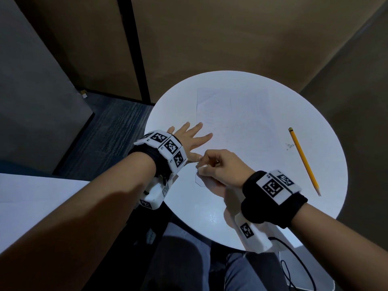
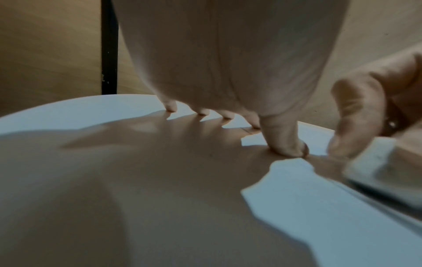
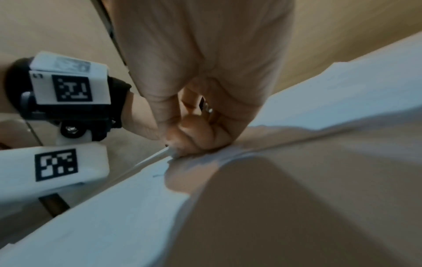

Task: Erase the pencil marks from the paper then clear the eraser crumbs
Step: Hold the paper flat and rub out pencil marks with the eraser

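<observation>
While the left hand point(image 1: 190, 137) lies flat with its fingers point(image 1: 204, 137) spread and straight, pressing down on the left edge of the paper point(image 1: 241, 127), the right hand point(image 1: 220, 166) curls its fingers round a small white eraser point(image 1: 202, 169) and holds it against the sheet near its lower left corner. Both hands sit close together, the left thumb just beside the right fingertips. From the left wrist view the left fingers point(image 2: 283, 142) stand with their tips on the surface point(image 2: 68, 115), and the eraser point(image 2: 374, 162) shows as a blurred pale block at the right, touching the sheet. In the right wrist view the right hand point(image 3: 200, 137) is bunched tight over the paper point(image 3: 114, 207); the eraser itself is mostly hidden under it.

Faint pencil lines show on the upper part of the paper. A yellow pencil point(image 1: 304, 161) lies on the round white surface point(image 1: 315, 114) to the right of the sheet, its point toward the person. Just left of the pencil is a small cluster of dark crumbs point(image 1: 290, 145). Both wrists carry black bands with white marker blocks.
</observation>
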A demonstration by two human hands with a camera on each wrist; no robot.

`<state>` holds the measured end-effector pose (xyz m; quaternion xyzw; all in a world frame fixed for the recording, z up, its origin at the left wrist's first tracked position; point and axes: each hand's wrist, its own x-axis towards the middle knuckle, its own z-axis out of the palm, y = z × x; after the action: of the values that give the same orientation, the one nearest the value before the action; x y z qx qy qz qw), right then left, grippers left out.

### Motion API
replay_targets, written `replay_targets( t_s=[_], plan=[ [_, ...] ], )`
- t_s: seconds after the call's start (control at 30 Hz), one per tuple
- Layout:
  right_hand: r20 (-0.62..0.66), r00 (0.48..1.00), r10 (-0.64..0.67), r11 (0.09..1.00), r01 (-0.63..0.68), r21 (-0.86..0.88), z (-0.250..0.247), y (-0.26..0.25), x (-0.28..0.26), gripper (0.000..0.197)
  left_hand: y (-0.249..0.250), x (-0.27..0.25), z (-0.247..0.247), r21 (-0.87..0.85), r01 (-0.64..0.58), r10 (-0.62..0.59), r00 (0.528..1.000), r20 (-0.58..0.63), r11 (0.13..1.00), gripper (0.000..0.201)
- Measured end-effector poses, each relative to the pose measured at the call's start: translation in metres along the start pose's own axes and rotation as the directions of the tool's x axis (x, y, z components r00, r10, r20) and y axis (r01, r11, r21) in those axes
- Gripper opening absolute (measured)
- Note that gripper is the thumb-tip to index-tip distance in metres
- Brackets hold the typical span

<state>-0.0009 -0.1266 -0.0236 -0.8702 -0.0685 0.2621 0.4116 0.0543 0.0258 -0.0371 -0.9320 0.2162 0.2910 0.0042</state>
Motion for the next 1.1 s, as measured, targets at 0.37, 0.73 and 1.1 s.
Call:
replay_targets(
  t_s=[0.37, 0.73, 1.1],
  plan=[
    [0.052, 0.997, 0.057, 0.998, -0.058, 0.015, -0.002, -0.006, -0.002, 0.01, 0.003, 0.0, 0.001, 0.004, 0.024, -0.024, 1.0, 0.006, 1.0, 0.063],
    [-0.139, 0.99, 0.008, 0.998, -0.016, -0.053, -0.002, -0.004, 0.002, 0.01, 0.007, -0.003, 0.003, -0.027, 0.018, -0.018, 1.0, -0.002, 0.999, 0.064],
    [0.035, 0.999, -0.009, 0.985, 0.015, -0.174, -0.004, -0.012, 0.002, 0.007, 0.006, -0.002, 0.003, -0.029, 0.019, -0.019, 1.0, 0.013, 0.999, 0.065]
  ],
)
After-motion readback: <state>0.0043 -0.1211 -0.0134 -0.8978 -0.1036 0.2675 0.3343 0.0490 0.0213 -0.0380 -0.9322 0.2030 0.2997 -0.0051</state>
